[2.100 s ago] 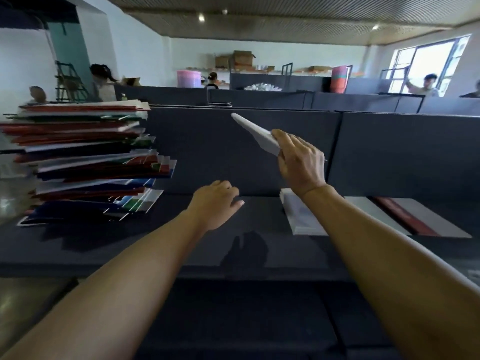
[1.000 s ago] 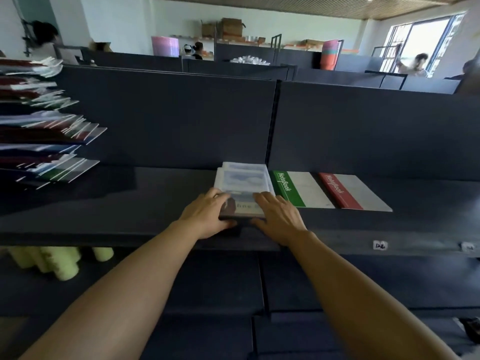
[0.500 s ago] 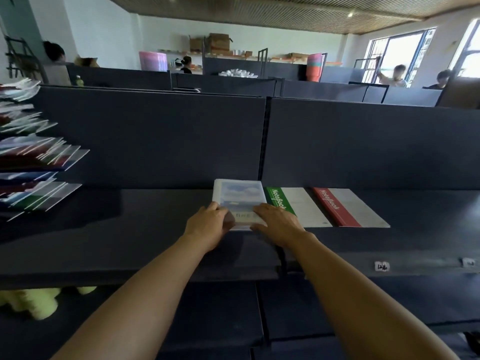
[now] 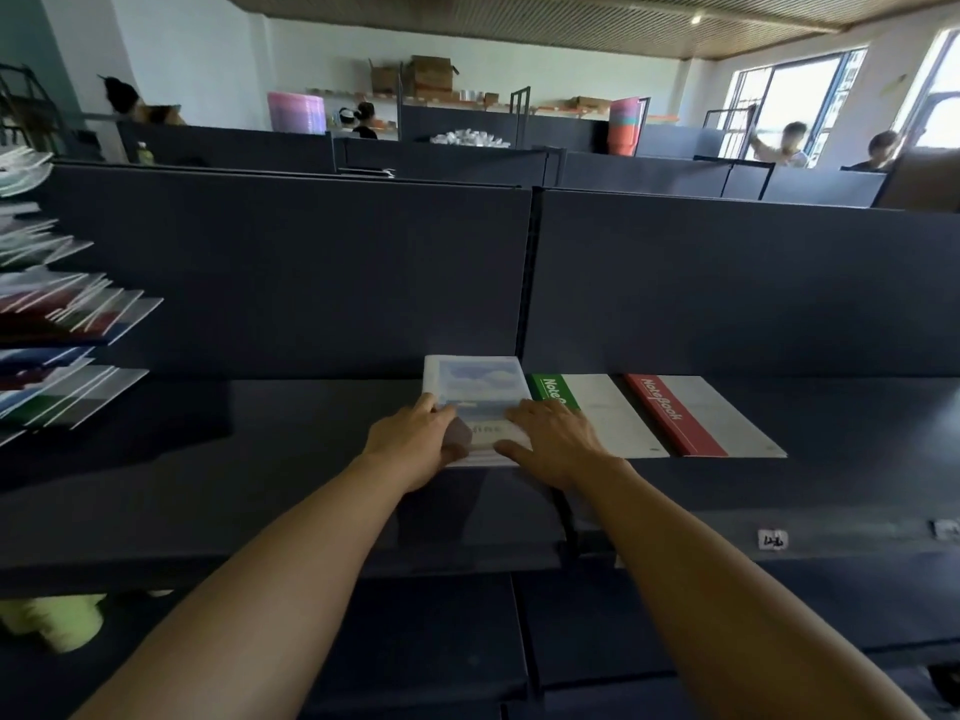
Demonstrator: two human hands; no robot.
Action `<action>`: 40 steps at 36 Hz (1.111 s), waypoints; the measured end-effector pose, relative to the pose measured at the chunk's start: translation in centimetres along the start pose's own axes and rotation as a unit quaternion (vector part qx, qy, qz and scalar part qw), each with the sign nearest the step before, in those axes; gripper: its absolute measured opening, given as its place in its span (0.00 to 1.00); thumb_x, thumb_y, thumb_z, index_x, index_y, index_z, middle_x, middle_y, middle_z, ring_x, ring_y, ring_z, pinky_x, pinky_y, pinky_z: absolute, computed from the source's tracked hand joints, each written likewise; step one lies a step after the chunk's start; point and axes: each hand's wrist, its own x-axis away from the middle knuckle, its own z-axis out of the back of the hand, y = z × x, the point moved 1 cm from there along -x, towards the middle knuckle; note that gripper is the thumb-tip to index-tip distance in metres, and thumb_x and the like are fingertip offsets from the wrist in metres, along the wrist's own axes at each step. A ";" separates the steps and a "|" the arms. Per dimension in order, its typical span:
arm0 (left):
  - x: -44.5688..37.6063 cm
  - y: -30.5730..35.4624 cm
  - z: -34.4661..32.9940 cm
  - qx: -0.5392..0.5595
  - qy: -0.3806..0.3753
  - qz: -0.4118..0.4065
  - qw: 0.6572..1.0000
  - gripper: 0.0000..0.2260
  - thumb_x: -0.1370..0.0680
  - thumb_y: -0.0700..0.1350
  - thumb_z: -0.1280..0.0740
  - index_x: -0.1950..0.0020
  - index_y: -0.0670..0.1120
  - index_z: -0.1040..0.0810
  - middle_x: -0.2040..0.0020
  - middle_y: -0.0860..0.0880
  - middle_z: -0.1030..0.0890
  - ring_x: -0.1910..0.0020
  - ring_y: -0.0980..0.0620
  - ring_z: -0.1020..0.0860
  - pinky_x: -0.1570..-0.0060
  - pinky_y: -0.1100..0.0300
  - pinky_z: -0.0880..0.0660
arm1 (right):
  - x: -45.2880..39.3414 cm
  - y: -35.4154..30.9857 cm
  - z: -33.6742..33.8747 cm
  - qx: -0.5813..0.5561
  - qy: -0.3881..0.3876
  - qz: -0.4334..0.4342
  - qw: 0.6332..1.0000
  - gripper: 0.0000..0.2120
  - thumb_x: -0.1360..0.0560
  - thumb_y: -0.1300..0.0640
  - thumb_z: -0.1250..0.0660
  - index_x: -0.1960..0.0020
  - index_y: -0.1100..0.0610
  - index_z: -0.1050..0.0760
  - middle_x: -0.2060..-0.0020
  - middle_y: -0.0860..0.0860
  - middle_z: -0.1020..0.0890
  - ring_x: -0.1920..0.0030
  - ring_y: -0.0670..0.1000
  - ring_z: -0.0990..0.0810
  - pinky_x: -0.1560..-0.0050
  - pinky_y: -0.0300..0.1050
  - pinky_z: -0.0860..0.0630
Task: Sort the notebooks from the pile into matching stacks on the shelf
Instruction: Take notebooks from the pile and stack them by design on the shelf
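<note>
i see the long dark grey shelf board running across the whole view, backed by two upright dark panels that meet at a seam just above the hands; at the far left edge the untidy tall pile of mixed-colour notebooks sits on that shelf, its covers fanned out and blurred; next in size, two flat notebooks lie side by side right of centre, the white one with a green spine band and the white one with a red spine band, each reading "notebook"; just left of the green one, touching it or nearly so, is the small stack of pale sky-and-cloud notebooks, pushed back against the panel; my left hand holds its near left corner, fingers along the side and thumb curled at the front edge; my right hand lies over its near right corner with the fingers straight, thumb against the front edge, partly covering the green band; small white labels are stuck to the shelf lip at right
</note>
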 end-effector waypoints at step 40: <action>16.8 -31.6 14.9 -0.116 0.180 0.137 0.967 0.20 0.18 0.57 0.46 0.35 0.47 0.27 0.39 0.50 0.26 0.39 0.50 0.28 0.46 0.54 0.26 | -14.3 -39.3 17.0 -0.008 0.272 0.187 0.944 0.21 0.19 0.55 0.42 0.27 0.53 0.39 0.33 0.52 0.28 0.31 0.54 0.35 0.34 0.49 0.38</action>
